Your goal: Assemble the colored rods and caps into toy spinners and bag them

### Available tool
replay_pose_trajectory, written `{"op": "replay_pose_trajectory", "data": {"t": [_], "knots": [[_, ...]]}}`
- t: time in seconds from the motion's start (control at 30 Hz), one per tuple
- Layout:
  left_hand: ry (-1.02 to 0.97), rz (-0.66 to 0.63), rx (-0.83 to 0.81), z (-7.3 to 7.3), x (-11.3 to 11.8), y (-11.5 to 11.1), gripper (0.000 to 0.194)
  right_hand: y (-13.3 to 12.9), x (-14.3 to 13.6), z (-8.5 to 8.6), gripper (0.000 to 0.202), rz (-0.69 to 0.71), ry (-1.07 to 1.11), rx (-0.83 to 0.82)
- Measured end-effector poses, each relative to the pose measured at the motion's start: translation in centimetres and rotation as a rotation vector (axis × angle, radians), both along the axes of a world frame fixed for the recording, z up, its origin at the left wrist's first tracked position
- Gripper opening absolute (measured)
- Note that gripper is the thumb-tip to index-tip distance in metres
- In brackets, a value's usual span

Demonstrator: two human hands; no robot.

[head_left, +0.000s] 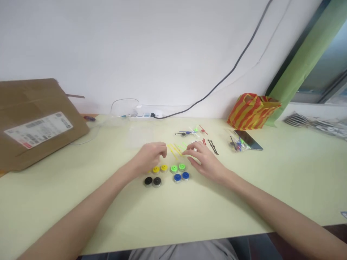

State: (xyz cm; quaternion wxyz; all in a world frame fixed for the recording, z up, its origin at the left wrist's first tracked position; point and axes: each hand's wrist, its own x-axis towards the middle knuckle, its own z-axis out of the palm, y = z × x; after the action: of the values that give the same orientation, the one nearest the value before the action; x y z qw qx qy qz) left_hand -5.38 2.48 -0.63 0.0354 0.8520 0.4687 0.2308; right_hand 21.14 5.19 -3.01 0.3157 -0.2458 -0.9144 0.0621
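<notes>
My left hand (150,156), its fingers curled together, is just behind the yellow round pieces (159,169); whatever it may hold is hidden. To the right, my right hand (202,159) has its fingers apart, with the fingertips beside thin yellow sticks (176,149). Two green round pieces (178,168) lie between the hands, with two blue ones (181,176) in front of them. Two black round pieces (152,181) sit in front of the yellow ones. Black sticks (213,147) and a small red piece (204,141) lie behind my right hand.
A cardboard box (35,122) stands at the left. Along the wall are a power strip (141,116) and a black cable (214,87). A striped bag (251,111), a dark tablet (248,140) and a small clear bag of parts (238,143) are at the right. Mixed sticks (189,133) lie farther back.
</notes>
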Motion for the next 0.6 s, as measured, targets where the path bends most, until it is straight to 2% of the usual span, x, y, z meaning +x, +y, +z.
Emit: {"op": "replay_pose_trajectory", "data": {"t": [0.07,0.13,0.2,0.27,0.33,0.47,0.6], "knots": [[-0.044,-0.061,-0.156,1.2,-0.5,-0.1,0.025,0.0,-0.1,0.0,0.030,0.007,-0.001,0.036],[-0.042,-0.061,-0.320,2.1,-1.0,-0.3,0.015,0.2,0.0,-0.1,0.029,-0.008,0.017,0.052],[0.000,-0.016,-0.464,2.7,-1.4,-0.5,0.026,0.5,0.1,-0.2,0.029,-0.042,0.038,0.057],[0.029,0.023,-0.527,2.9,-1.4,-0.6,0.037,0.9,0.2,-0.4,0.028,-0.084,0.060,0.050],[0.038,0.027,-0.519,2.7,-1.1,-0.9,0.037,1.4,0.2,-0.6,0.028,-0.123,0.079,0.038],[0.098,-0.029,-0.469,1.9,-0.2,-1.3,0.017,2.9,-0.4,-0.2,0.020,-0.194,0.064,0.007],[0.167,-0.020,-0.317,1.0,0.3,-1.1,0.008,5.0,-2.6,0.7,0.012,-0.239,-0.061,-0.051]]}}
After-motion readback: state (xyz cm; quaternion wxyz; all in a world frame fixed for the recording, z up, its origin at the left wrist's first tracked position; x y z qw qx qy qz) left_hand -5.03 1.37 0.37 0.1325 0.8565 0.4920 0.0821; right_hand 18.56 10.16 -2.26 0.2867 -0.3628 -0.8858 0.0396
